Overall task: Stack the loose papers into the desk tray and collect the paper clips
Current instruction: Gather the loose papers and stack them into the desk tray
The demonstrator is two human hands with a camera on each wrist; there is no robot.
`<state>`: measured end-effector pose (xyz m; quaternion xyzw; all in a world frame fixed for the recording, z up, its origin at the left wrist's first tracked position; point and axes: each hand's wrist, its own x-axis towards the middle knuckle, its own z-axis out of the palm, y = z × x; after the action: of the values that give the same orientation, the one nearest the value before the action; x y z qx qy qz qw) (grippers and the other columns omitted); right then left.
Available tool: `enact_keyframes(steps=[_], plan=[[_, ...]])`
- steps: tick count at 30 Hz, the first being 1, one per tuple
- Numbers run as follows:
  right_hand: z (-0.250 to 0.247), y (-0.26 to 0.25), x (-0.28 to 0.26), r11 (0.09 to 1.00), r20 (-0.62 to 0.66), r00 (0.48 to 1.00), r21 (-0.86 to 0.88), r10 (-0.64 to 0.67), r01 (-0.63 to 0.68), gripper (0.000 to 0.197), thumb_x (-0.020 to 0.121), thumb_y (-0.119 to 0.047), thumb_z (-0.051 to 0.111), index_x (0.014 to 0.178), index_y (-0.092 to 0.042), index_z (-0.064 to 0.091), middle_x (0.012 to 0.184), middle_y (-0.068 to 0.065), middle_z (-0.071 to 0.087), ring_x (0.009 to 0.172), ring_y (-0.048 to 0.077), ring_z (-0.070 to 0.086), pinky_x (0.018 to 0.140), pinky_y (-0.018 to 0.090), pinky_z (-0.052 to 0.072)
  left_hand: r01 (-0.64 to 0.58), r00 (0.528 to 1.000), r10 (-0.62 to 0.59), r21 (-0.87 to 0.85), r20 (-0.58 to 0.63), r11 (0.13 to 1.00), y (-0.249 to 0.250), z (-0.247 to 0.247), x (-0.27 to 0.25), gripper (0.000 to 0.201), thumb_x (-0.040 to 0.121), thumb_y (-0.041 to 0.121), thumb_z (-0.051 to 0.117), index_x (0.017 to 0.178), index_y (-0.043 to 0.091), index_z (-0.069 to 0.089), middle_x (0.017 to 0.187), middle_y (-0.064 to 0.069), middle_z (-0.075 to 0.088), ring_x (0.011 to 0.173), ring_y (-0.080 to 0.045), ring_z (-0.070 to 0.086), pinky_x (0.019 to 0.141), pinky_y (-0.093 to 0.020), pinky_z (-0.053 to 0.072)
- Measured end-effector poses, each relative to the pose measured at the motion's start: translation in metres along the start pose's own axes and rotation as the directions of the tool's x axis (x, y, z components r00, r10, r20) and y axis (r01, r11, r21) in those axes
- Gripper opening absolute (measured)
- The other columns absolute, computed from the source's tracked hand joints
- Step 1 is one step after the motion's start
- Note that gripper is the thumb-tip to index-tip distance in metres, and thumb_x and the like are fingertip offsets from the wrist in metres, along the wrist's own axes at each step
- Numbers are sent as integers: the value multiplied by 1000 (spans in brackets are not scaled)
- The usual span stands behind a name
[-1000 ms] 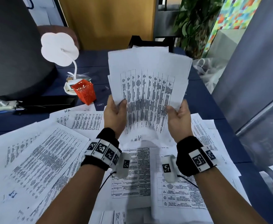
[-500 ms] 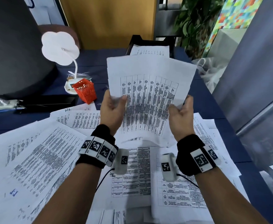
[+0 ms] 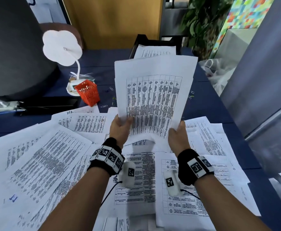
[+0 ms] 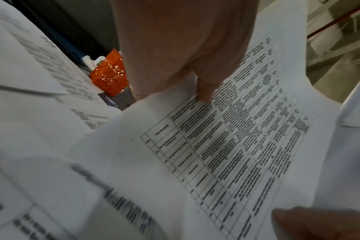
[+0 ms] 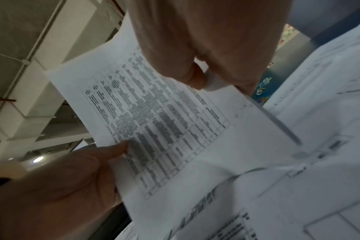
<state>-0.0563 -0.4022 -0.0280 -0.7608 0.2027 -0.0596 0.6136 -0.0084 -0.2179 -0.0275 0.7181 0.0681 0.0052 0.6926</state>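
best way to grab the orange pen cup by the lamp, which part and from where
Take the orange pen cup by its upper walls, coming from above and from its right side. It is a small square cup, open at the top and leaning slightly, so a pinch across two opposite walls should hold. The lamp base touches its left side, and loose papers crowd the front, which probably makes the right the freest approach.

A: What stands at the far left?
B: A white lamp (image 3: pixel 62 47) with flower-shaped head, and an orange cup (image 3: pixel 88 93) just beside its base.
A: And far right?
B: A green plant (image 3: pixel 201 22), with a clear plastic bag (image 3: pixel 219 72) nearer.
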Motion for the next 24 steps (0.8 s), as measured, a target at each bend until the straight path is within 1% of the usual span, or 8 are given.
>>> enact_keyframes(steps=[3,8,11,14,17,19,21,24], plan=[[-4,6,5,1000,41,999,-9,-8,8,32,90,-2,43,119,-15,50,108,1,62,94,19,59,82,31,47,-23,1000,24,40,-15,999,5,-6,8,36,92,13,59,60,17,43,53,9,43,52,-8,40,56,-23,41],[-11,16,6,999,100,994,-28,37,-35,23,95,-5,48,115,-9,58,106,3,65,97,18,60,83,26,44,26,999,-22,103,-37,994,11,-12,22,9,88,14,65,89,13,56,80,2,61,75,-14,59,72,-27,49],[-10,23,7,997,98,992,-36,76,-73,23,95,-4,45,114,-9,57,106,4,64,93,17,59,79,24,47,65,998,-58,277,-34,959,3,-12,27,23,87,20,67,97,7,51,82,-7,62,78,-21,61,75,-30,52],[-9,37,9,984,139,976,-87,168,-157,29,94,-5,44,120,-11,55,115,5,64,103,21,59,90,31,47,130,991,-132,376,-21,918,-9,-11,26,28,87,24,66,100,10,47,87,-14,60,85,-27,60,86,-38,51],[-12,48,8,956,170,948,-162,270,-243,30,91,-6,45,118,-13,57,117,5,64,105,23,59,94,36,47,210,975,-223,429,-20,879,-19,-10,18,29,90,24,62,98,10,38,81,-7,45,72,-20,47,75,-34,48],[-13,52,6,942,192,931,-196,310,-273,31,90,-4,45,116,-14,58,117,5,64,106,24,59,96,38,47,254,957,-290,482,0,839,-24,-10,15,37,90,26,61,112,5,39,94,-12,48,81,-23,50,80,-38,49],[-14,53,6,934,194,924,-207,330,-291,33,90,-2,44,118,-11,58,118,6,63,107,25,58,96,36,46,279,944,-330,504,12,817,-28,-10,14,56,91,27,60,133,3,32,124,-20,48,110,-33,51,96,-44,46],[-14,54,9,929,184,915,-164,359,-332,35,90,1,42,119,-8,59,117,9,63,103,26,59,87,32,49,281,942,-336,497,21,821,-27,-8,14,69,93,23,59,147,7,19,149,-18,31,132,-37,37,107,-43,37]])
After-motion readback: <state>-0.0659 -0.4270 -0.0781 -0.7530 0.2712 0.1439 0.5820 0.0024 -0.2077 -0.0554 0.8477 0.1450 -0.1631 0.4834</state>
